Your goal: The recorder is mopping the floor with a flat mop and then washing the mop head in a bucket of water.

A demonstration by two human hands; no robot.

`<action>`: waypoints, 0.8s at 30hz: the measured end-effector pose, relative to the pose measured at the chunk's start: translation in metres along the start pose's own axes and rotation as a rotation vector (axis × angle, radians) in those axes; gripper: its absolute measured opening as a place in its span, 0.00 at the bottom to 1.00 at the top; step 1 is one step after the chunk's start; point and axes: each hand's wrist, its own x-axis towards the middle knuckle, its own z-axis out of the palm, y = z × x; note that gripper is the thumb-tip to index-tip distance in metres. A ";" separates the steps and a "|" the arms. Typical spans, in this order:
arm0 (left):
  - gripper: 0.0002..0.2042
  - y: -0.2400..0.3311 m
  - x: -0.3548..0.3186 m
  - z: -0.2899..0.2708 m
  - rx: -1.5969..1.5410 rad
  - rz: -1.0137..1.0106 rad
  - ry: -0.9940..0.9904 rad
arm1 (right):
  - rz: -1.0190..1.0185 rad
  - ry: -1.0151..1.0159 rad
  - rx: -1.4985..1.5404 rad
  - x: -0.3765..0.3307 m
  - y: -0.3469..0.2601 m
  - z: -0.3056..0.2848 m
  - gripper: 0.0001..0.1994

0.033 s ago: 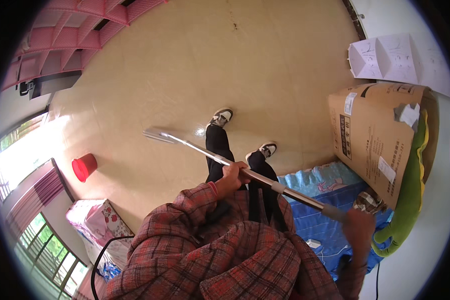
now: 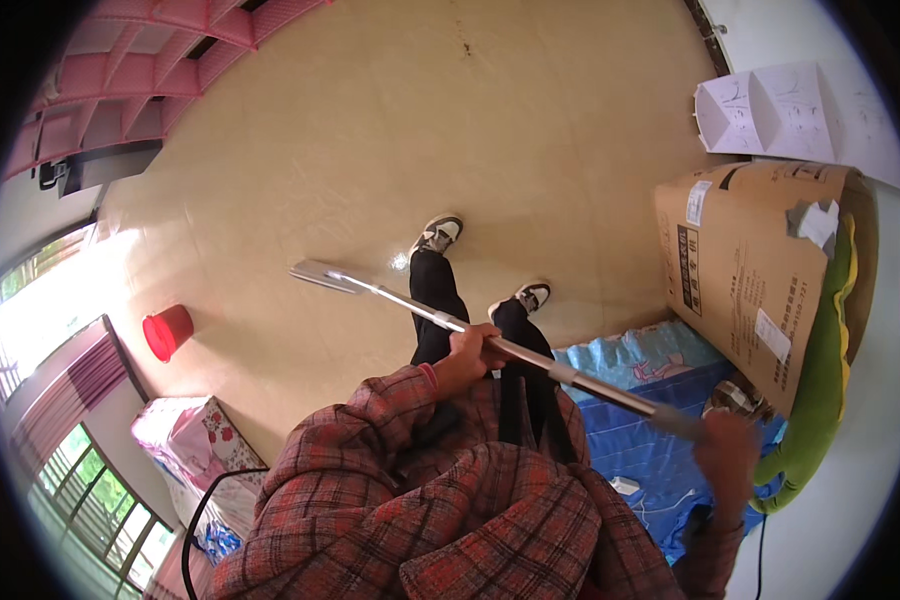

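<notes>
Slanting across in front of my body is a flat mop with a shiny metal pole. Its flat head lies to the left, at or close to the floor. My left hand is wrapped round the middle of the pole, in front of my waist. Out to the right, my right hand grips the pole's grey end and looks slightly blurred. The mop head's underside is hidden.
A red bucket stands on the tan floor at the left. On the right are a large cardboard box, a long green plush toy and blue bedding. Pink shelving stands far left.
My right hand has shifted slightly to the right with the pole's end. The mop head has moved slightly to the right too. Both hands keep their grip.
</notes>
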 end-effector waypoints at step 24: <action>0.09 0.127 -0.011 0.307 -0.211 0.279 -0.512 | 0.396 0.506 -0.198 0.000 0.050 -0.035 0.08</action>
